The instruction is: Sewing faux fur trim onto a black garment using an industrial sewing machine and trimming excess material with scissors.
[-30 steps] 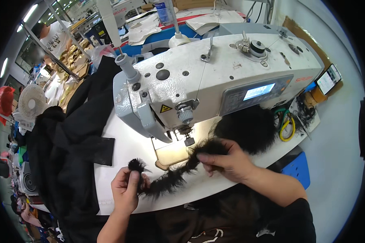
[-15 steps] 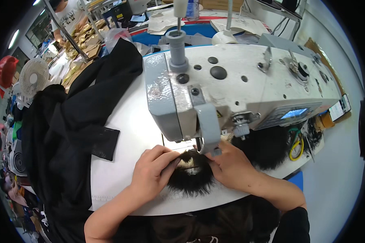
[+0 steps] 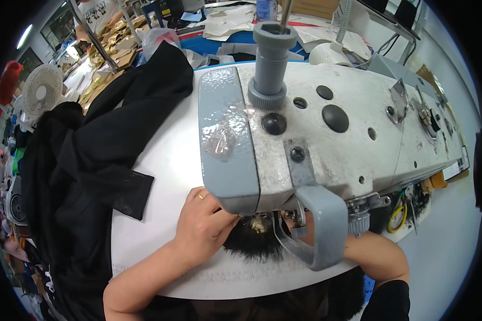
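Observation:
My left hand (image 3: pixel 204 227), with a ring on one finger, pinches the left edge of a small black fur piece (image 3: pixel 254 247). The fur lies on the white machine table (image 3: pixel 171 155), under the head of a sewing machine (image 3: pixel 229 123). A pale patch shows near its top edge. My right hand (image 3: pixel 308 222) is mostly behind the machine's curved grey guard (image 3: pixel 328 224); its fingers are hidden at the right side of the fur. The needle area is largely covered by the machine head.
A black garment (image 3: pixel 80 160) drapes over the table's left side. Yellow-handled scissors (image 3: pixel 396 218) lie at the right beside dark fur (image 3: pixel 377 216). A white fan (image 3: pixel 42 91) stands at far left. Behind the machine are a lamp base (image 3: pixel 329 55) and papers (image 3: pixel 227 21).
My view has moved closer to the machine, whose head now looms larger and covers most of the right hand and the upper fur. The left hand keeps its pinch on the fur's edge.

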Demonstrator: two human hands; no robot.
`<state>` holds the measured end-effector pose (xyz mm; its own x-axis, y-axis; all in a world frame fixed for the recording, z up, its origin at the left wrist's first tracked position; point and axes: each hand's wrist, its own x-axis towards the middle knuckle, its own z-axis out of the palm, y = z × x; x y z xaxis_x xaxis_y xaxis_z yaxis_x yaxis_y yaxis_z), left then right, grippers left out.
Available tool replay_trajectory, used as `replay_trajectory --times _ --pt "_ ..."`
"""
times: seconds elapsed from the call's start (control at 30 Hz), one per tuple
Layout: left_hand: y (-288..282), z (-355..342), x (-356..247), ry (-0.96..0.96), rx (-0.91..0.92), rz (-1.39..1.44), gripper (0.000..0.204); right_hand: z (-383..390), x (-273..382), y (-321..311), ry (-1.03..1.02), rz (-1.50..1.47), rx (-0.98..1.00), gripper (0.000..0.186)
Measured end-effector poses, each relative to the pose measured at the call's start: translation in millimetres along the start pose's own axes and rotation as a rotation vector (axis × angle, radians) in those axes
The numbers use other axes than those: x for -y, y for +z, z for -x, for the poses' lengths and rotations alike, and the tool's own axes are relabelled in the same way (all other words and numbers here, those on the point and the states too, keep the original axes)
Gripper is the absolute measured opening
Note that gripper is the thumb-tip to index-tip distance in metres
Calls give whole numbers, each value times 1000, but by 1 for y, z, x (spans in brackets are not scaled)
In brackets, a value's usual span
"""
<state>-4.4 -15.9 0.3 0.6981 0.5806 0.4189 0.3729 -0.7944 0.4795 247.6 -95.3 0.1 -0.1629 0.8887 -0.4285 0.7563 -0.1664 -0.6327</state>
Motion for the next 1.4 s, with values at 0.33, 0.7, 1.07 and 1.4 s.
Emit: replay_trajectory --times 0.33,0.7,1.07,1.4 --pt "-2 -6 -3 -63 94 33 20 8 5 -12 -111 48 -34 49" --pt "12 -3 4 -92 9 51 16 13 20 -10 -341 -71 -341 28" --pt "14 -7 15 -164 18 184 18 5 -3 -4 -469 -92 -434 32" --pt "24 -9 32 -163 -9 206 20 4 -7 -4 -385 -428 -401 32"
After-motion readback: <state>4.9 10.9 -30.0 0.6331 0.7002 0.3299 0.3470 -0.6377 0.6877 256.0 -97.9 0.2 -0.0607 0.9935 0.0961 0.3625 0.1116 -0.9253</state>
